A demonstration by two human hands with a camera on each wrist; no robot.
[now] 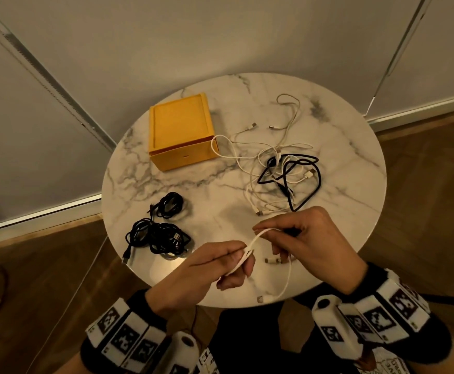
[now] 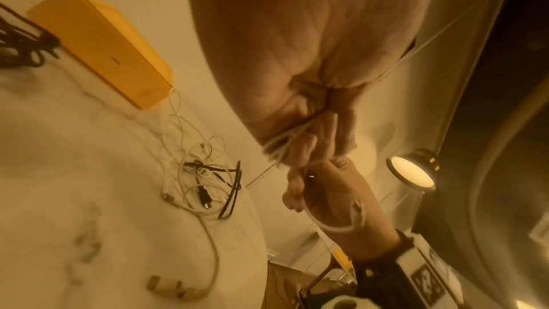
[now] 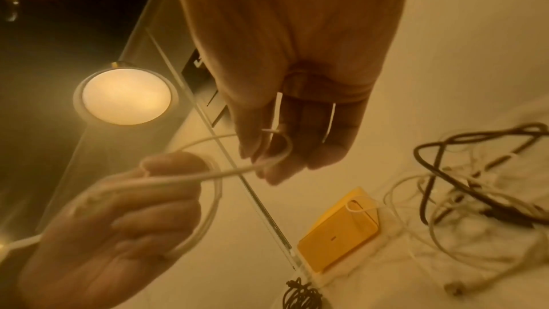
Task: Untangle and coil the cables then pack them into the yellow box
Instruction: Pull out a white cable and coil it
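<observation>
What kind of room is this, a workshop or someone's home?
Probably a home or hotel-style room, not a workshop: a small round marble-look table stands on a wood parquet floor beside plain panelled walls, under a warm round lamp.

Round table [image 1: 341, 147]: box [image 1: 181, 130] at far left. Tangled cables [image 1: 282, 168] right of box, one loop touching box corner. Two coiled bundles [image 1: 161, 228] at near left. Both hands [image 1: 209, 271] at near edge, cable [image 1: 252, 242] stretched between them.
</observation>
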